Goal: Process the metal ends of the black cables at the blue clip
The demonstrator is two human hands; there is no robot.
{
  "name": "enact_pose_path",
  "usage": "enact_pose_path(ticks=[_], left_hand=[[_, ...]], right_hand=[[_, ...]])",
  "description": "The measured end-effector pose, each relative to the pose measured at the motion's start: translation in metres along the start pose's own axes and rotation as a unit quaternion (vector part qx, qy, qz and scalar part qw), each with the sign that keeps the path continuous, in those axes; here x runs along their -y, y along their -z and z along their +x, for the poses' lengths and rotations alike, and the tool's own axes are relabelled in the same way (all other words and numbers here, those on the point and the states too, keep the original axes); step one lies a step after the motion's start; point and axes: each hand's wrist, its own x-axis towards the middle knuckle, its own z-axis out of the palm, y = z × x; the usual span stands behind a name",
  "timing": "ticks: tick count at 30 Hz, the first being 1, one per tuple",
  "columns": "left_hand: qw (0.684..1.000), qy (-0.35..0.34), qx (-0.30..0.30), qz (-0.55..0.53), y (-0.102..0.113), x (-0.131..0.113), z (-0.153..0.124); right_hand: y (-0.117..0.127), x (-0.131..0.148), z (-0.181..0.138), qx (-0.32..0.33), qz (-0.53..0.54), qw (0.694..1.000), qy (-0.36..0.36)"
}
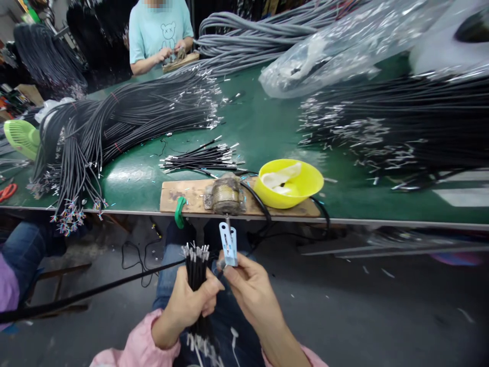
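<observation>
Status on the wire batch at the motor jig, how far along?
Maybe done: the small wire pile behind the motor, though I can't tell if it's processed. In hand: left hand grips a wire bundle, right hand pinches at the blue-white fitting. Left: the big cable heaps across the table.

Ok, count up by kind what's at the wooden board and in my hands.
Wooden board: 1
Motor: 1
Green clamp: 1
Yellow bowl: 1
Blue-white piece below the motor, touched by the right hand: 1
Black wire bundle gripped in the left hand: 1
Total: 6
</observation>
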Motion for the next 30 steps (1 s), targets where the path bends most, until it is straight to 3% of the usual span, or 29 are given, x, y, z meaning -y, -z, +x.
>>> enact_pose_path(ticks=[2, 4, 6, 7, 8, 10, 12, 15, 17, 20, 23, 30], left_hand=[[0.995, -0.052, -0.079, 0.009, -0.007, -0.002, -0.002], [0.984, -0.099, -0.144, 0.037, -0.012, -0.004, -0.004], [0.980, -0.112, -0.150, 0.070, -0.014, -0.008, -0.005], [0.981, -0.108, -0.137, 0.081, -0.014, -0.010, -0.006], [0.983, -0.103, -0.121, 0.087, -0.013, -0.013, -0.006], [0.986, -0.099, -0.099, 0.085, -0.012, -0.017, -0.006], [0.987, -0.108, -0.089, 0.083, -0.011, -0.022, -0.006], [0.983, -0.128, -0.109, 0.076, -0.013, -0.025, -0.007], [0.975, -0.153, -0.142, 0.077, -0.015, -0.026, -0.007], [0.967, -0.185, -0.153, 0.088, -0.016, -0.029, -0.008], [0.967, -0.197, -0.132, 0.098, -0.015, -0.035, -0.006], [0.965, -0.193, -0.144, 0.100, -0.018, -0.043, 0.001]], right_hand=[[-0.005, -0.003, -0.003, -0.038, -0.023, 0.999, 0.021], [-0.008, -0.005, -0.006, -0.100, -0.128, 0.978, 0.133], [-0.007, -0.004, -0.007, -0.138, -0.239, 0.925, 0.260], [-0.006, -0.002, -0.007, -0.134, -0.267, 0.909, 0.291], [-0.004, 0.001, -0.007, -0.114, -0.270, 0.911, 0.291], [0.001, 0.007, -0.004, -0.039, -0.206, 0.958, 0.196], [0.007, 0.013, 0.001, 0.061, -0.094, 0.993, 0.034], [0.016, 0.022, 0.013, 0.149, 0.000, 0.980, -0.134], [0.019, 0.028, 0.022, 0.112, -0.017, 0.982, -0.148], [0.018, 0.040, 0.035, -0.005, -0.089, 0.992, -0.093], [0.008, 0.048, 0.044, -0.033, -0.119, 0.990, -0.070], [-0.009, 0.038, 0.042, -0.010, 0.127, 0.983, -0.131]])
